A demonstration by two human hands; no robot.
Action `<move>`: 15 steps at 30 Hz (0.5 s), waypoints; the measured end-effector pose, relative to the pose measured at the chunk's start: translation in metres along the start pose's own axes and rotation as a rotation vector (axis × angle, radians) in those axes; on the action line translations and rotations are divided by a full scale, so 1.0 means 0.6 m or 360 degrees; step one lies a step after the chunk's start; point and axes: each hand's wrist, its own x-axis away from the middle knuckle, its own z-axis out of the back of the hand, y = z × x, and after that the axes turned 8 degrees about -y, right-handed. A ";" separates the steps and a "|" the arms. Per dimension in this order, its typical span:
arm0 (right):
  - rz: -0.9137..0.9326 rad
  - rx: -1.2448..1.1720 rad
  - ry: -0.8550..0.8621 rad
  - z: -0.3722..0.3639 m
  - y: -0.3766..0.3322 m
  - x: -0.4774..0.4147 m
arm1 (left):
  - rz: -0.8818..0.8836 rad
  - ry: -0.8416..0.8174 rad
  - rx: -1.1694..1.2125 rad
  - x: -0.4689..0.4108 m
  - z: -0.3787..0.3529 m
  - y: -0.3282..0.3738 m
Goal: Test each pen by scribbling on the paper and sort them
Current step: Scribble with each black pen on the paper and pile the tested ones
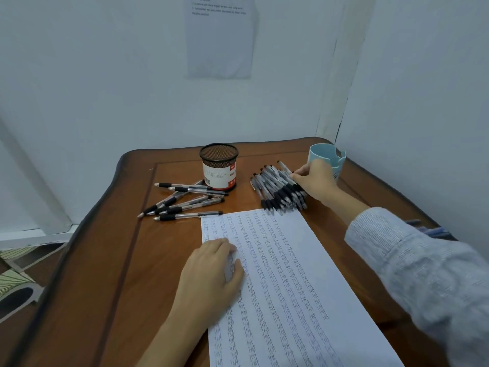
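So on the left-centre of the frame there's a loose scatter of clear-barrel pens (182, 201) with black grips, lying every which way on the wooden table (111, 260), right next to a black mesh pen holder (219, 166) that still has its label on. Below that, the left hand (211, 271) lies flat, fingers relaxed and holding nothing, pinning the left edge of the paper (285, 287). The sheet runs from centre down to the bottom edge and is already packed with rows of small scribbles, so blank space looks scarce.

Further right, the big pile of pens (279, 190) sits stacked side by side just above the paper's top edge. The right hand (315, 178) is on it, fingertips pinched around one pen at the top of the heap. A light blue cup (328, 157) stands just behind that hand.

Risk-wise, I'd guess pulling one pen out could roll its neighbours across the paper, or a knuckle could bump the cup.
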 end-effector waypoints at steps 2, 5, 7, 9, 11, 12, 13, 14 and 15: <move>0.0012 -0.0007 -0.0026 -0.007 0.005 0.000 | -0.0004 0.0002 0.0028 0.000 0.000 0.000; 0.0049 0.0034 -0.0036 -0.011 0.011 0.003 | -0.0027 0.0034 0.0084 -0.002 -0.003 -0.005; 0.0141 0.0156 0.0090 -0.012 0.008 0.010 | -0.0013 0.0058 0.0145 -0.002 -0.004 -0.007; 0.0318 0.0246 0.0203 -0.020 -0.004 0.024 | 0.0071 0.0065 0.0299 -0.003 -0.002 -0.010; 0.0483 0.0268 0.0115 -0.035 -0.024 0.044 | 0.0162 0.0138 0.0446 -0.006 0.002 -0.015; 0.0555 0.0253 -0.0004 -0.047 -0.034 0.053 | 0.0201 0.0176 0.0480 -0.008 0.006 -0.019; 0.0610 0.0219 -0.0152 -0.059 -0.043 0.060 | 0.0226 0.0202 0.0485 -0.010 0.009 -0.022; 0.0634 0.0172 -0.0312 -0.072 -0.051 0.068 | 0.0236 0.0214 0.0465 -0.011 0.011 -0.026; 0.0645 0.0126 -0.0448 -0.086 -0.058 0.074 | 0.0235 0.0210 0.0431 -0.012 0.012 -0.030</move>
